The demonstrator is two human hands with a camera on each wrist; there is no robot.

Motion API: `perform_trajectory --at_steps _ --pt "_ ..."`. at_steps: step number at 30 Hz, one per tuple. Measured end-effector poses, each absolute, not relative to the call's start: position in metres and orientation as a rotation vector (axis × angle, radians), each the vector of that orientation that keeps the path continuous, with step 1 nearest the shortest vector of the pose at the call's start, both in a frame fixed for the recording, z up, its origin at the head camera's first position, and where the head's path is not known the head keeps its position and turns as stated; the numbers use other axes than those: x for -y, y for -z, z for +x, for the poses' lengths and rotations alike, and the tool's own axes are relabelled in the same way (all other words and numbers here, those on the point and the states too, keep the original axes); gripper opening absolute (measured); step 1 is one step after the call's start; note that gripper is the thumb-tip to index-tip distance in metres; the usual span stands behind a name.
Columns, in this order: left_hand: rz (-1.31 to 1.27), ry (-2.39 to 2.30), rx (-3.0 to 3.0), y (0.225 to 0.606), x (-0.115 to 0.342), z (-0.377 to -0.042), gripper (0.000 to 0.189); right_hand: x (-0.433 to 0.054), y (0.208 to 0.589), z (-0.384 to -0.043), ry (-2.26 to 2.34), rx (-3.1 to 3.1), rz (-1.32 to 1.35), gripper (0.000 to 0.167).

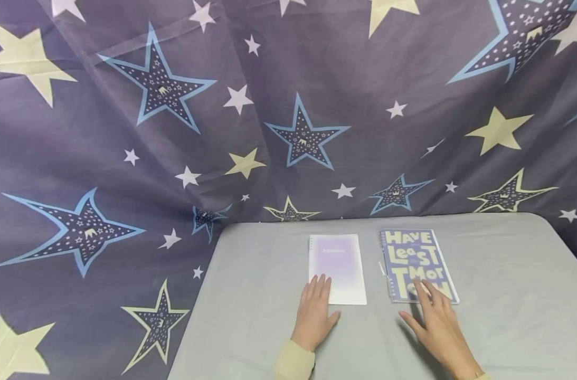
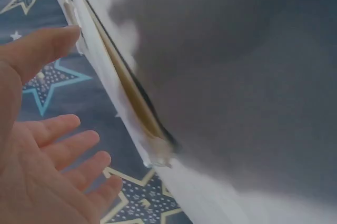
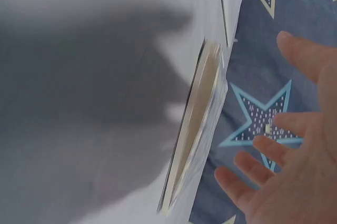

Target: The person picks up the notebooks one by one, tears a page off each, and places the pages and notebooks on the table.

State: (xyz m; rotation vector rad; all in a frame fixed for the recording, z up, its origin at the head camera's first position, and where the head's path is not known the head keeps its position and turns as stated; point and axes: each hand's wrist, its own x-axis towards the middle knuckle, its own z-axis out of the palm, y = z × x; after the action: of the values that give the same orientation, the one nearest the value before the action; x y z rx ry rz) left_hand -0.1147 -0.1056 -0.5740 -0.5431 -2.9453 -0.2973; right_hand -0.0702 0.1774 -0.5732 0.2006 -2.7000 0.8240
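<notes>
Two spiral-bound notebooks lie side by side on a grey-covered table. The left one, a purple-and-white notebook [image 1: 338, 258], has my left hand [image 1: 313, 311] at its lower left corner, fingers straight and overlapping the cover in the head view. On the right is a blue notebook [image 1: 412, 258] with large cream lettering. My right hand [image 1: 437, 324] reaches over its lower edge, fingers loosely extended. Both wrist views show spread fingers and nothing gripped. The page edges of the purple notebook [image 2: 129, 84] appear in the left wrist view, those of the blue notebook [image 3: 197, 124] in the right.
A grey sheet covers the table [image 1: 259, 274], whose far edge meets a dark hanging cloth [image 1: 221, 132] printed with stars. A small white strip [image 1: 382, 269] lies by the blue notebook's spiral side.
</notes>
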Motion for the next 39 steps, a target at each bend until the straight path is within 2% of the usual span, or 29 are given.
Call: perform_trajectory --at_steps 11,23,30,39 --pt "-0.587 0.430 2.941 0.585 0.124 -0.135 0.082 -0.145 0.575 -0.091 -0.890 2.728 0.292 0.076" --pt "-0.558 0.489 2.961 0.583 0.128 -0.144 0.067 -0.113 0.577 -0.112 -0.890 2.767 0.344 0.062" --pt "-0.504 0.597 3.024 0.581 0.131 -0.139 0.054 -0.101 0.581 -0.109 -0.860 2.893 0.304 0.059" --pt "-0.484 0.676 3.062 0.584 0.134 -0.141 0.050 -0.097 0.580 -0.110 -0.916 2.904 0.289 0.052"
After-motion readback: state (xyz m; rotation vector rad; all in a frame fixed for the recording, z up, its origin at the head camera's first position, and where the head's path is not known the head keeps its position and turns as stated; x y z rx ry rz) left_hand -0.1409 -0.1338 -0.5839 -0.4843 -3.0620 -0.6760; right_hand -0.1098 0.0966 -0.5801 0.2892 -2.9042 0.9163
